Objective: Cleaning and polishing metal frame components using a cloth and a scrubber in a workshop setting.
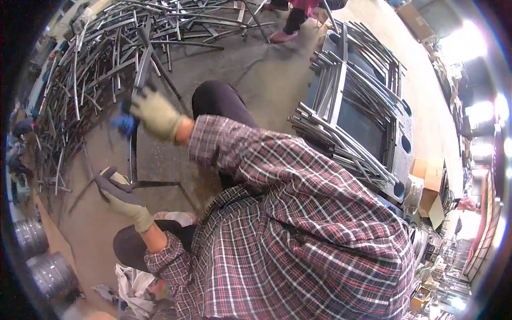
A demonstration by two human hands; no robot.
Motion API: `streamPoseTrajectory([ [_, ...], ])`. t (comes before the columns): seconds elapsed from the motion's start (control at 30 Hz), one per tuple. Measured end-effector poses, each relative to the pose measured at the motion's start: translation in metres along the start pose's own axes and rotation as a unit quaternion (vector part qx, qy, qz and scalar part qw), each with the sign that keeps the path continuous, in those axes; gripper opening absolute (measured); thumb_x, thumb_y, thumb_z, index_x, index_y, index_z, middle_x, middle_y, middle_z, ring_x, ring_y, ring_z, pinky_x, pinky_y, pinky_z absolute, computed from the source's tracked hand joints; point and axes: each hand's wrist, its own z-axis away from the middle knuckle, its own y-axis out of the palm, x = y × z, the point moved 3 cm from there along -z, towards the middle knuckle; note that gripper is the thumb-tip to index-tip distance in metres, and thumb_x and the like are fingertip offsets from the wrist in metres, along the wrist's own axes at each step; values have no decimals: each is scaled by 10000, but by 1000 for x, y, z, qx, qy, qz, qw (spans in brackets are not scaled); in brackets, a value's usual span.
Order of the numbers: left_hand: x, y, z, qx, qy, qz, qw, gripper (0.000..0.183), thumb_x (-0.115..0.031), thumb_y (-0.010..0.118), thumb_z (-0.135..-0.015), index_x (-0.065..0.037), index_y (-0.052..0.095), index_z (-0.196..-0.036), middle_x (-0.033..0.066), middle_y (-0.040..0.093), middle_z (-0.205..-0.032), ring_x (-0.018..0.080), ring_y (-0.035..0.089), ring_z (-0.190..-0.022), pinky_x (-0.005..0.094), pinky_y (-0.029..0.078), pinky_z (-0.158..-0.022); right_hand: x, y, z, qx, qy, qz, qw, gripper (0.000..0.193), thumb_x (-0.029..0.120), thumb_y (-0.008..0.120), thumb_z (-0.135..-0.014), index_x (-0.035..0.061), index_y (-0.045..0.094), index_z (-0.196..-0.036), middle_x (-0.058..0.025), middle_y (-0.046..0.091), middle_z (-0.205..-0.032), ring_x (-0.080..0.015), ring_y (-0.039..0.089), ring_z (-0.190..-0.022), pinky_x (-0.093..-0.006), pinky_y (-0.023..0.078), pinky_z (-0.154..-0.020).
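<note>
My right hand (pixel 157 114), in a cream glove with dark fingertips, reaches over a long, narrow dark metal bar (pixel 133 152). At its fingers is a small blue object (pixel 124 124), smeared by motion, its kind unclear; the hand appears closed on it. My left hand (pixel 124 198), in a cream glove with a grey coated palm, is lower down beside the near end of the bar. Its fingers are stretched out, with nothing plainly held. A bent dark metal piece (pixel 160 184) lies on the floor just right of that hand.
A large heap of metal tubes (pixel 80 80) spreads across the far left. On the right stands a dark rack (pixel 368 114) with stacked tubes (pixel 341 146). Another person's shoe (pixel 284 37) is at the top. Wire spools (pixel 53 272) stand lower left; a cardboard box (pixel 431 186) sits right.
</note>
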Motion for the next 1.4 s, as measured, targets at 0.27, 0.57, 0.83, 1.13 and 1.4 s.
streamPoseTrajectory([
  [0.27, -21, 11, 10, -36, 196, -245, 949, 264, -250, 470, -996, -17, 583, -944, -13, 487, -768, 114, 451, -648, 269, 372, -577, 72, 22, 45, 49, -160, -102, 981, 167, 164, 582, -782, 103, 665, -913, -83, 579, -1082, -266, 581, -1039, -435, 550, -787],
  [0.57, 46, -6, -1, -93, 87, 75, 989, 323, -276, 431, -1013, 1, 595, -996, 44, 571, -891, 164, 572, -837, 291, 477, -702, -141, 40, -70, 155, 118, 65, 979, 296, 43, 587, -768, 53, 622, -1062, -141, 623, -1073, -332, 637, -878, -413, 541, -723],
  [0.83, 5, -4, -4, 12, 49, 134, 990, 337, -246, 480, -1014, 63, 598, -948, 115, 647, -863, 90, 523, -612, 223, 407, -514, -203, 16, -56, -359, 253, -333, 834, 246, 101, 640, -832, 62, 677, -1072, -61, 704, -922, -184, 650, -796, -299, 513, -719],
  [1.13, -25, -19, 4, -22, 395, -387, 833, 388, -341, 462, -971, 6, 634, -987, 125, 651, -964, 271, 626, -870, 355, 506, -762, -187, 18, -85, 60, 308, -337, 888, 280, 266, 640, -834, 18, 685, -956, -146, 685, -852, -203, 631, -756, -379, 508, -719],
  [1.4, 21, -188, -22, -318, 254, -238, 882, 491, -289, 544, -974, -18, 466, -1376, 199, 463, -1385, 411, 460, -1221, 525, 371, -1001, -70, -24, -95, -38, 111, -554, 824, 214, 184, 748, -801, 51, 655, -941, 11, 650, -820, -80, 559, -788, -311, 518, -762],
])
